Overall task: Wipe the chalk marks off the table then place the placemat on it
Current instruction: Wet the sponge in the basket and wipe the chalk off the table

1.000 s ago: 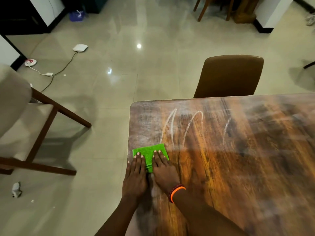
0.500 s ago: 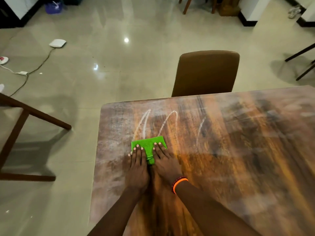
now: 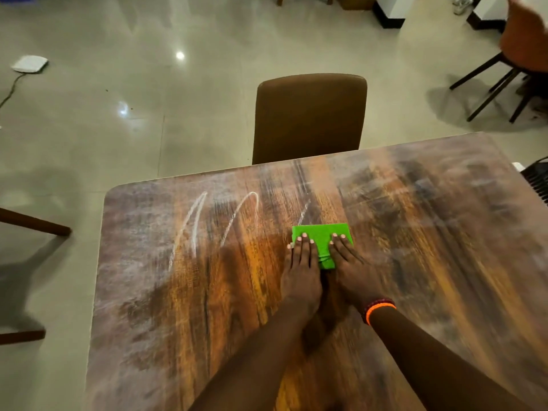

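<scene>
Left hand [image 3: 302,262] and right hand [image 3: 351,262], fingers flat, press a folded green cloth [image 3: 321,237] onto the tabletop [image 3: 444,247] at frame centre, for wiping pressure. 2 chalk loops [image 3: 207,226] remain left. No placemat visible.

Counter [image 3: 415,262]: wooden top, bare across the whole right half and the near left area. Only item on it is the folded green cloth [image 3: 321,240], mid-surface, with the left hand [image 3: 302,271] and right hand [image 3: 354,269] flat on it, side by side. Both forearms cross the near-centre of the top. Chalk marks [image 3: 207,226] lie left of the cloth, nothing standing between. Brown chair back [image 3: 308,117] rises right against the far edge. Dark object [image 3: 536,179] just beside the right edge. Open floor [image 3: 118,129] beyond the left edge.
</scene>
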